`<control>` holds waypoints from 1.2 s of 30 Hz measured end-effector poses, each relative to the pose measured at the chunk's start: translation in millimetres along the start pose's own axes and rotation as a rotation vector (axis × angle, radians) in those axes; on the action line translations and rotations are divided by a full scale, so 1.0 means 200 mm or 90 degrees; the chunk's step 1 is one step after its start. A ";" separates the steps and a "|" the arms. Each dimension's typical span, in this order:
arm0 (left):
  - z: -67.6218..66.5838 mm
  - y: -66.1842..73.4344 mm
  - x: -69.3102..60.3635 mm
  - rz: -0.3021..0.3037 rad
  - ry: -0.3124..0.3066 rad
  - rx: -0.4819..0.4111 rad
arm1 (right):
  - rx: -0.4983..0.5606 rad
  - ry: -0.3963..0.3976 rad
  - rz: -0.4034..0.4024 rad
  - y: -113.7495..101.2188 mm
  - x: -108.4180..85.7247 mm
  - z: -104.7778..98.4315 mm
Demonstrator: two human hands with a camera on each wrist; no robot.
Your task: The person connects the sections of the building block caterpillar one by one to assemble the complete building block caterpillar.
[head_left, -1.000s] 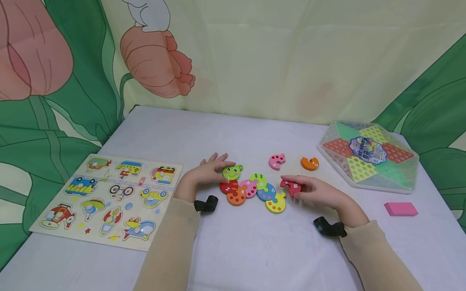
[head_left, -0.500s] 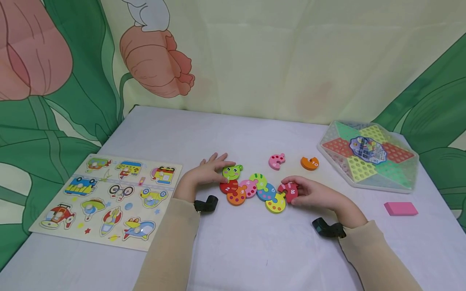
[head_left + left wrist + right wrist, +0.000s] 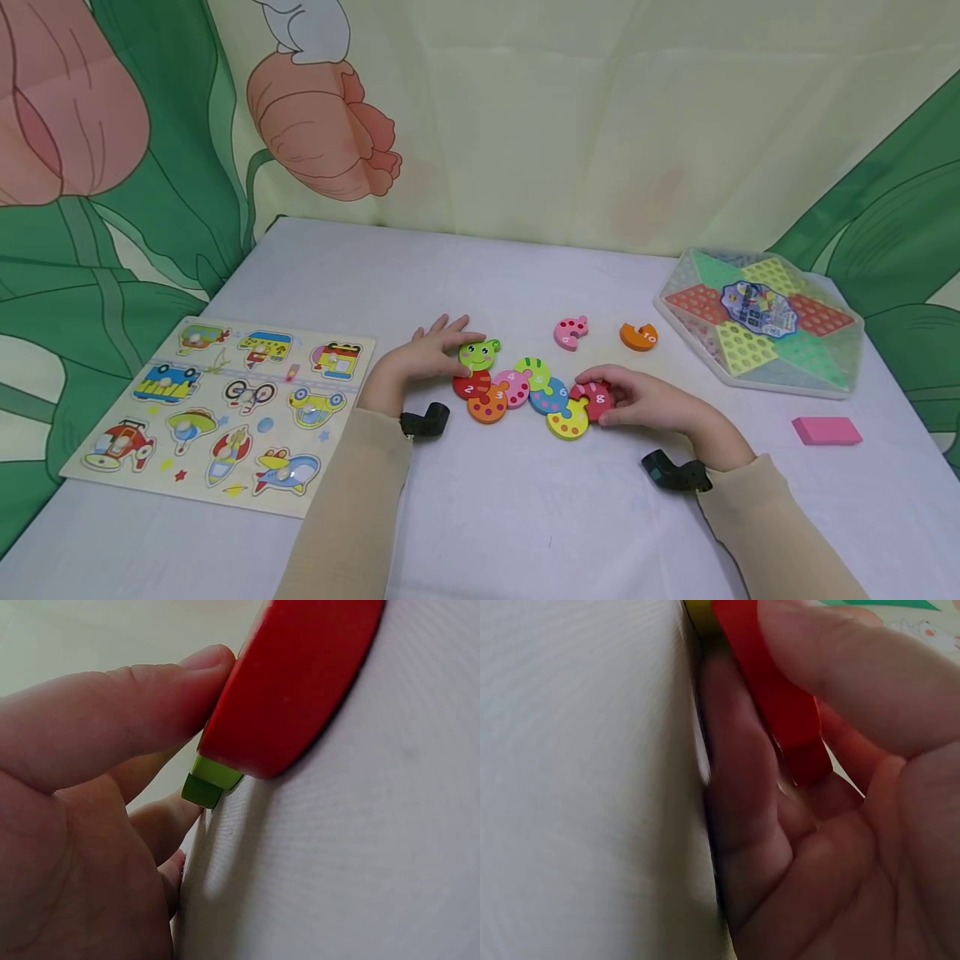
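Observation:
A row of numbered caterpillar puzzle pieces lies mid-table in the head view. At its left end my left hand (image 3: 420, 360) rests by the green smiling head piece (image 3: 478, 354), fingers spread. Its thumb (image 3: 172, 682) touches the red piece numbered 2 (image 3: 300, 682). My right hand (image 3: 663, 404) pinches the red piece numbered 8 (image 3: 597, 402) between thumb and fingers, against the yellow piece (image 3: 567, 422) at the row's right end. From the right wrist, the red piece's side shows tilted off the tabletop, with one finger under it.
Behind the row lie a loose pink piece (image 3: 570, 335) and an orange piece (image 3: 638, 337). A vehicle peg puzzle board (image 3: 225, 417) is at left. A clear hexagonal game box (image 3: 757, 325) and a pink block (image 3: 827, 431) are at right.
My right hand has moved left with the red piece numbered 8, which has turned and come up against the yellow piece. The left hand has stayed in place.

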State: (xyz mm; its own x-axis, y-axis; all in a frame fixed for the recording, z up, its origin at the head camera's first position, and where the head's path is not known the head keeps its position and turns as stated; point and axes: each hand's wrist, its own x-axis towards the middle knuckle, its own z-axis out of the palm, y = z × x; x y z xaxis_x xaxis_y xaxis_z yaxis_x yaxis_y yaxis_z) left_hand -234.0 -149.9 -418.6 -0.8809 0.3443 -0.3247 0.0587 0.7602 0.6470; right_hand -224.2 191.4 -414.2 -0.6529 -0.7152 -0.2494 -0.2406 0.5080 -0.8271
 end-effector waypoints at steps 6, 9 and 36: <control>0.00 -0.01 0.00 -0.002 0.001 -0.004 | -0.086 0.021 0.002 -0.01 0.01 0.00; 0.00 -0.01 0.00 -0.002 0.002 -0.003 | -0.110 0.027 -0.001 -0.01 0.01 0.00; 0.00 0.00 -0.01 0.001 -0.005 -0.002 | -0.141 0.081 -0.005 -0.08 0.26 -0.20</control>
State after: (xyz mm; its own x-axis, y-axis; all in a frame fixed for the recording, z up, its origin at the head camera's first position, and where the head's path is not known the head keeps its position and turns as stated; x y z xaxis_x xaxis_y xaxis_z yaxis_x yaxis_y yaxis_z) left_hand -232.2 -150.5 -417.4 -0.8774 0.3498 -0.3282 0.0593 0.7581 0.6494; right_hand -284.1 165.1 -393.8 -0.7323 -0.6603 -0.1663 -0.3882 0.6055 -0.6948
